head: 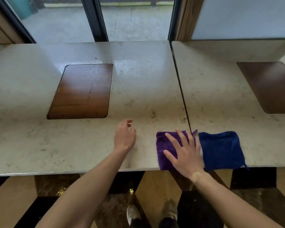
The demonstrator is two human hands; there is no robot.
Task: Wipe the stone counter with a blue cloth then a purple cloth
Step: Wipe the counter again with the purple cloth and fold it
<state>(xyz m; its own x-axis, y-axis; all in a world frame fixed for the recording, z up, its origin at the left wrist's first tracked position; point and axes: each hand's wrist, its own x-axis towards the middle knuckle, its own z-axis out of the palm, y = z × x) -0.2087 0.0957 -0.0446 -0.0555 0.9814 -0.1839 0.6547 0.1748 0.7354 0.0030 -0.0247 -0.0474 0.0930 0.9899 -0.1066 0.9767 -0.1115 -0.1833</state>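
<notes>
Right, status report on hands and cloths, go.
Left hand open, over bare counter. Right hand open, flat on purple cloth. Blue cloth untouched beside it, across the seam. Nothing in the way.

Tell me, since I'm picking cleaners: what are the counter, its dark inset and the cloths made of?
Counter: likely polished stone, mottled and glossy. Inset: seemingly varnished wood, grain visible. Purple cloth and blue cloth: fuzzy pile, probably microfibre.

Bare stone counter [138,96] beyond both cloths [220,150]
</notes>
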